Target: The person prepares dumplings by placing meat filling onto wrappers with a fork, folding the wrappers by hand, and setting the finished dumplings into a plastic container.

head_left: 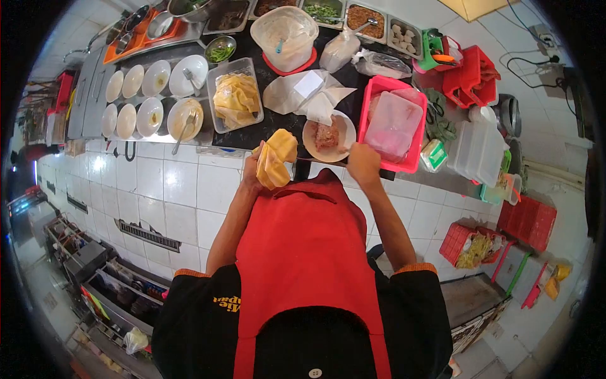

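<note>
My left hand [252, 169] is closed around a stack of yellow wonton wrappers [276, 159], held up at the counter's front edge. My right hand [364, 163] is a fist beside the rim of a white bowl [310, 146]; whatever it grips is too small to make out. Pinkish minced meat [326, 134] lies in that bowl. More yellow wrappers [235, 96] fill a clear plastic tub [218, 124] to the left. Just beyond my right hand stands a pink tray [404, 167] holding a translucent container [394, 126].
White bowls [156, 78] stand in two rows at the left, a fork and spoon among them. Behind are a large white tub [284, 31], paper [284, 95] and metal topping trays [366, 22]. Red baskets [470, 76] and clear boxes [476, 151] are at the right.
</note>
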A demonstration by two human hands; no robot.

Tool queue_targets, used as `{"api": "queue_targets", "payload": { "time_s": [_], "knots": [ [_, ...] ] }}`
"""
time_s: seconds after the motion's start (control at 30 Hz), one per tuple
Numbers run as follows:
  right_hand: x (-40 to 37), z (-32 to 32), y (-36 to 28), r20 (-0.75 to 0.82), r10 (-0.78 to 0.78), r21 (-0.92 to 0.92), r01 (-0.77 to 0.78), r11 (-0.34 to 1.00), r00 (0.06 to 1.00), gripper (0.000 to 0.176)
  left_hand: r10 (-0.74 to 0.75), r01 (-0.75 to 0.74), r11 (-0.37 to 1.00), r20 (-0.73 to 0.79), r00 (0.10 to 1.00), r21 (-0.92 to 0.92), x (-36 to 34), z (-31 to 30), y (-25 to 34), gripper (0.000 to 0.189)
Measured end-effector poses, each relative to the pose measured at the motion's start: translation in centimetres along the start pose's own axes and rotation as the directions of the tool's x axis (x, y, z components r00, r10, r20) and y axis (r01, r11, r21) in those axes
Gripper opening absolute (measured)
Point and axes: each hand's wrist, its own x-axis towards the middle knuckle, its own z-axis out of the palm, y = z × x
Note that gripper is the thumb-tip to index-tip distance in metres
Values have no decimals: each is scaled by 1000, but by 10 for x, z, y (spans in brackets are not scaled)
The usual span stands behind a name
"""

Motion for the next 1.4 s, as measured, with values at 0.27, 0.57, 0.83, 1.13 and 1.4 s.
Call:
{"api": "queue_targets", "payload": {
  "time_s": [0.27,0.57,0.83,1.13,1.4],
  "knots": [
    [21,-8,87,386,-330,845,-187,501,862,27,-76,77,995,-26,997,58,6,3,-1,52],
    [6,3,62,200,-267,882,-55,467,943,30,-137,132,988,65,988,85,20,6,1,51],
    [16,25,-22,84,61,279,-82,957,995,32,-51,48,998,89,995,43,6,-7,23,52],
    [26,21,-61,-59,4,310,14,951,998,31,-10,8,1000,188,982,11,-4,-20,18,52],
    [23,25,41,193,-341,756,82,649,920,30,-62,63,998,-107,992,8,-10,12,7,51]
  ]
}}
